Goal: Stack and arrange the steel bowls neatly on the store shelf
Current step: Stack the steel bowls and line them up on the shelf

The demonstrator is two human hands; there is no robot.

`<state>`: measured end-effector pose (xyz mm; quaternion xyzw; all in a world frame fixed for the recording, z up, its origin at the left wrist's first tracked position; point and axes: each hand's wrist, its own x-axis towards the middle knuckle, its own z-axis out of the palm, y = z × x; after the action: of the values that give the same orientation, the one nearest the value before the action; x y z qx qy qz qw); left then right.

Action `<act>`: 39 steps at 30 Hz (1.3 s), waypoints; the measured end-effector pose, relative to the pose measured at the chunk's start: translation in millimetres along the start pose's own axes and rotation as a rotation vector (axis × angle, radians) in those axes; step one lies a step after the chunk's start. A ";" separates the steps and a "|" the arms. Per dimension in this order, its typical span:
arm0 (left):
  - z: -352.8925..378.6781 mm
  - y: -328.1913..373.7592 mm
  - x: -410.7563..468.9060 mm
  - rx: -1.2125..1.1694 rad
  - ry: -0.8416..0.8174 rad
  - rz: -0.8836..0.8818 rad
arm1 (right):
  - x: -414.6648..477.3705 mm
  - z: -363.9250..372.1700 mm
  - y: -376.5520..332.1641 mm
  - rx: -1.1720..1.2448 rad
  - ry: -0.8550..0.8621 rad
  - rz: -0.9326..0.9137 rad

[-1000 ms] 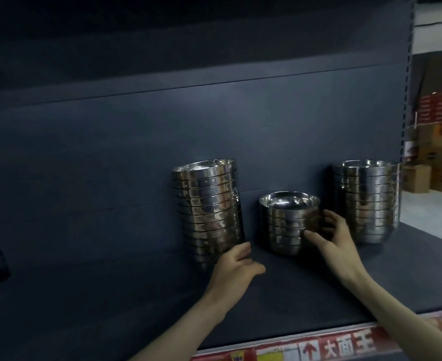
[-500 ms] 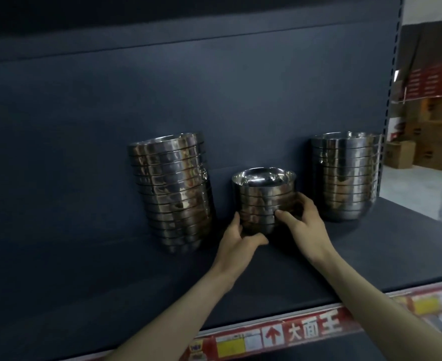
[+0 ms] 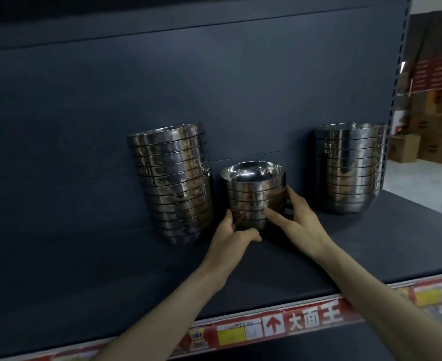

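Short bowl stack (image 3: 253, 196) on dark shelf (image 3: 344, 246), between tall left stack (image 3: 173, 183) (leaning, just beside) and tall right stack (image 3: 348, 168), well apart. Left hand (image 3: 231, 234) grips its base; right hand (image 3: 296, 225) grips right side, thumb on front.

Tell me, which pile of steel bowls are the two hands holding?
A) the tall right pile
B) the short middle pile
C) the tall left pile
B: the left hand and the right hand both clasp the short middle pile.
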<state>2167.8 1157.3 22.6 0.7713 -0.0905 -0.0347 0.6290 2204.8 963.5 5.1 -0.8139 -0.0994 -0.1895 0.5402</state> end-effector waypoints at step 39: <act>51.6 28.7 -34.5 -0.163 0.164 0.101 | -9.3 -14.7 -6.8 -0.234 0.297 -0.091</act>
<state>2122.5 1108.4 37.9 0.7125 -0.0745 0.0531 0.6957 2190.9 953.1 12.0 -0.8290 -0.0326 -0.3420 0.4414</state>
